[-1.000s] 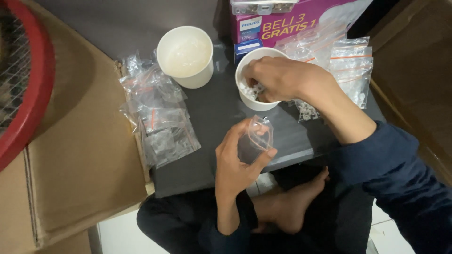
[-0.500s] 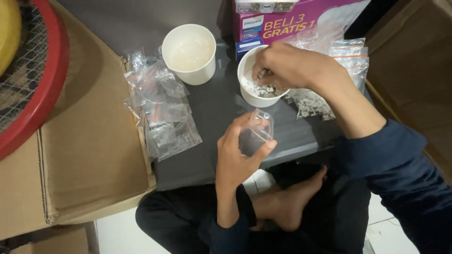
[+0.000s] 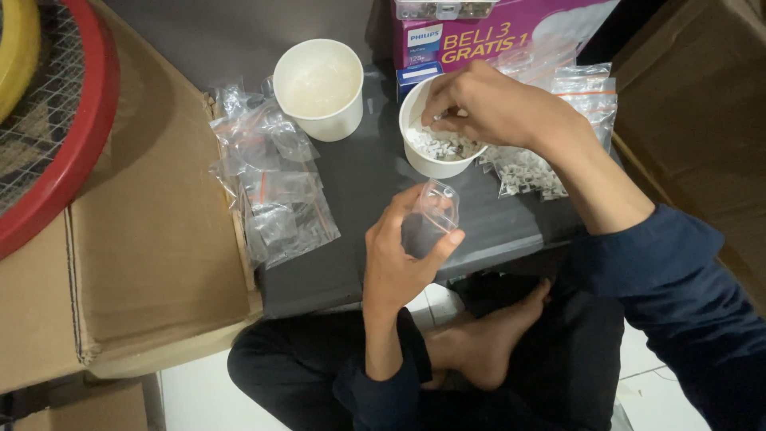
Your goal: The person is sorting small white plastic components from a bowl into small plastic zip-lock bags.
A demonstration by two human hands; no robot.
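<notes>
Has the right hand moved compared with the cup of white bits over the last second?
Yes, slightly. The right hand was reaching down into the cup of white bits; now its fingertips sit higher, over the far rim.

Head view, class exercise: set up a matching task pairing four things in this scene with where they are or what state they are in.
Things:
1. left hand
2. right hand
3. empty white cup
4. pile of clear bags

States:
A. reaching into the cup of small white pieces
B. lying at the dark board's left edge
C. holding a small clear bag
D. standing with nothing inside

Pairs: 1-C, 2-A, 3-D, 4-B
</notes>
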